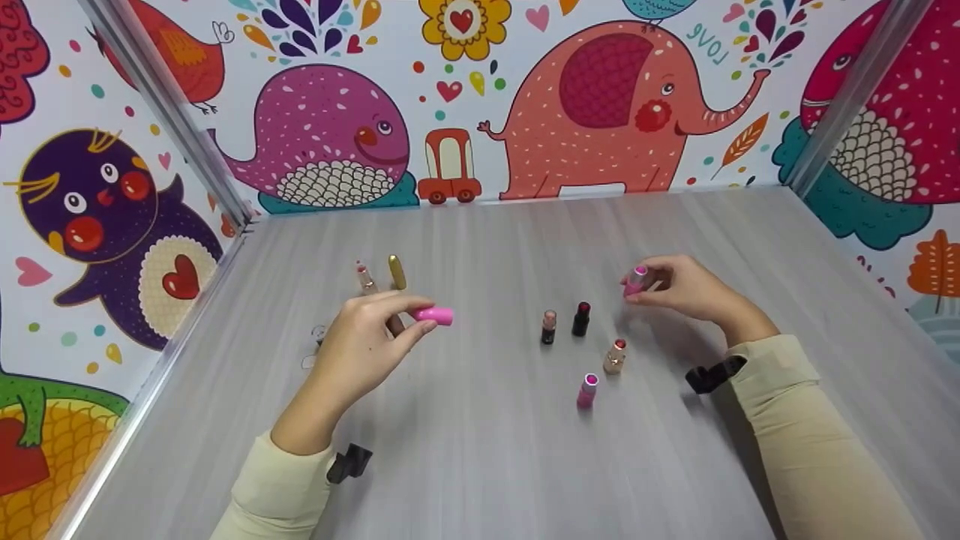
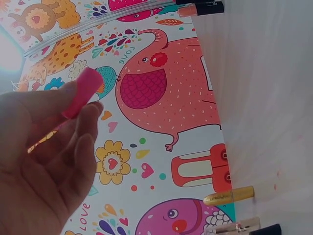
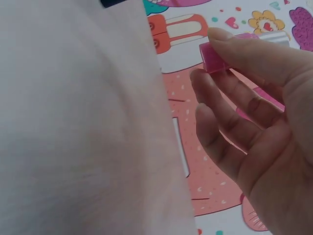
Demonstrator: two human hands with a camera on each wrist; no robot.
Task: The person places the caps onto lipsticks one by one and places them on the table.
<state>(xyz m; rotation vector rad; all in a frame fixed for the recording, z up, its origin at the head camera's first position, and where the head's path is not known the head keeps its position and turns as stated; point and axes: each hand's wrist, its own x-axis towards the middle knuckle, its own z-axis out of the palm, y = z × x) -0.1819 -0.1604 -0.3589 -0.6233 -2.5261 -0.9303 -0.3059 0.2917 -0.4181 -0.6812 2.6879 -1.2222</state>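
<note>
My left hand (image 1: 365,341) pinches a pink lipstick cap (image 1: 435,316) between thumb and fingers, above the table at centre left. In the left wrist view the cap (image 2: 85,92) is a plain pink cylinder. At the right, my right hand (image 1: 679,287) holds an uncapped pink lipstick (image 1: 636,280) by its translucent pink base (image 3: 218,56), its silver collar facing away from the fingertips. Near the right hand stand a black lipstick (image 1: 581,319), a nude lipstick with a black base (image 1: 549,328), a gold lipstick with a red tip (image 1: 615,357) and another pink lipstick (image 1: 587,392).
Beyond the left hand are a gold tube (image 1: 397,271) and a clear-and-pink lipstick (image 1: 365,277). A small clear item (image 1: 318,334) is partly hidden behind the left wrist. Cartoon-printed walls (image 1: 457,97) border the grey table (image 1: 480,450) at the back and sides.
</note>
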